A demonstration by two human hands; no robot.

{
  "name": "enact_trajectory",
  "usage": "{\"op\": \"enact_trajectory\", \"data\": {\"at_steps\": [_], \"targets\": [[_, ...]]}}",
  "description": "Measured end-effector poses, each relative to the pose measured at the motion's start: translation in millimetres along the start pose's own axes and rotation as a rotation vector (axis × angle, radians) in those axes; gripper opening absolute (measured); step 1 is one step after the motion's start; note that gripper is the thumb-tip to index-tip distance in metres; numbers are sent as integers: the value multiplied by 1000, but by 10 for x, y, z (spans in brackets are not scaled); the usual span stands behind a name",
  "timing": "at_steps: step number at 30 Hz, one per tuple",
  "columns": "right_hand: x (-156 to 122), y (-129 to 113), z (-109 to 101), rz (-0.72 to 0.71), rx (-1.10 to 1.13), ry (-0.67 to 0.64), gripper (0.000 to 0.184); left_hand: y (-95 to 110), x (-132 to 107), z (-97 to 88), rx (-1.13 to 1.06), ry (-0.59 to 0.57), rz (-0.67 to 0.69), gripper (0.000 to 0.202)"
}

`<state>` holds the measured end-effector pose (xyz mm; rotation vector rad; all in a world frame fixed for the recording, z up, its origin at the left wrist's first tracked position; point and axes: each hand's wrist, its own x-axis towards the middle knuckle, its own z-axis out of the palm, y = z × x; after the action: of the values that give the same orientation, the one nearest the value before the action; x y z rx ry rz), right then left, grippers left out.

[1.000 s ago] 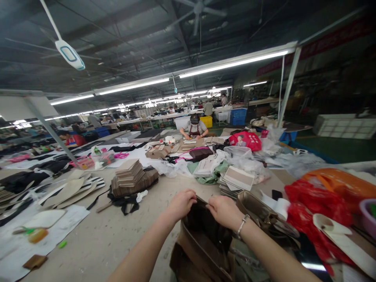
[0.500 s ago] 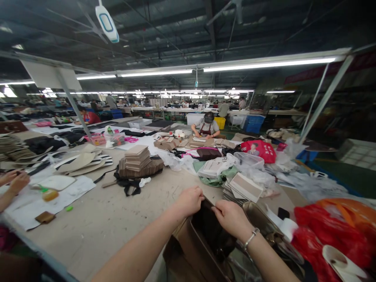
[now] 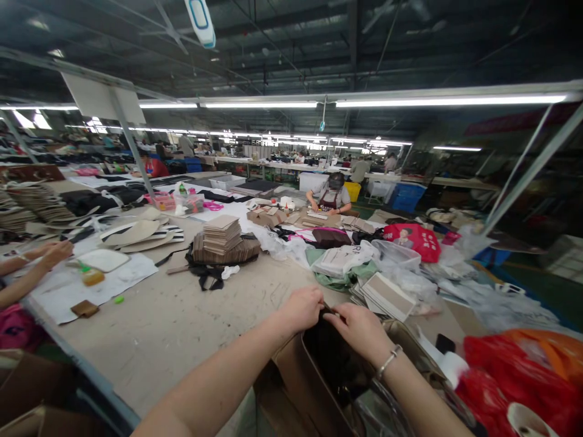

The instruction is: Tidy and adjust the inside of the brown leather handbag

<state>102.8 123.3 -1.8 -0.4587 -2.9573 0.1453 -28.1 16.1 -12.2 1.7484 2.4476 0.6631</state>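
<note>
1. Brown bag (image 3: 296,376): low in view, directly under the person's hands, right of the tabletop's bare stretch. Mouth gapes toward the wearer, dark lining visible. What it rests on: can't tell, its base is out of frame.
2. Left hand (image 3: 306,308): fingertips pinched narrow on the far part of the rim. Forearm comes in from the lower left, outside the bag, so it probably leaves the view inside clear.
3. Right hand (image 3: 359,328): thumb and fingers pinched on the same rim, just beside the left fingertips. Bracelet (image 3: 389,362) on that wrist. Two close grips likely keep that short length of edge flat and steady; the soft wall would probably sag otherwise. Exact finger contact is partly hidden.
4. Second brown bag (image 3: 401,334): just beyond the right wrist, partly covered by it. Reads as parked within reach.
5. Pale panels (image 3: 387,295): stacked askew past the hands, probably off to the side to spare working room.
6. Card stack (image 3: 221,235): sits on a brown bundle (image 3: 248,250), well apart from the bag. Piling up presumably saves table (image 3: 182,340) area.
7. Amber bottle (image 3: 92,277): on white sheet (image 3: 132,273), near a co-worker's hands (image 3: 57,252). Sheet likely guards the surface against drips.
</note>
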Motion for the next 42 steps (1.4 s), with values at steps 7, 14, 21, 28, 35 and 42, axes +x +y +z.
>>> {"op": "enact_trajectory", "data": {"at_steps": [7,14,21,28,35,42], "targets": [[102,-34,56,27,-68,-34,36,226,-355,-131,-210,61,-148,67],[65,-56,28,80,-35,-7,35,164,-692,12,-293,-55,-158,89],[-117,-8,-83,47,-23,26,34,-360,-529,-448,-297,-183,-142,78],[-154,-78,-3,104,-17,88,33,-417,-389,-466,-109,-219,-176,65],[-85,72,39,170,-18,94,36,-186,-354,-280,74,39,-199,30],[-82,32,55,161,2,96,36,-111,-331,-340,278,15,-130,34]]}}
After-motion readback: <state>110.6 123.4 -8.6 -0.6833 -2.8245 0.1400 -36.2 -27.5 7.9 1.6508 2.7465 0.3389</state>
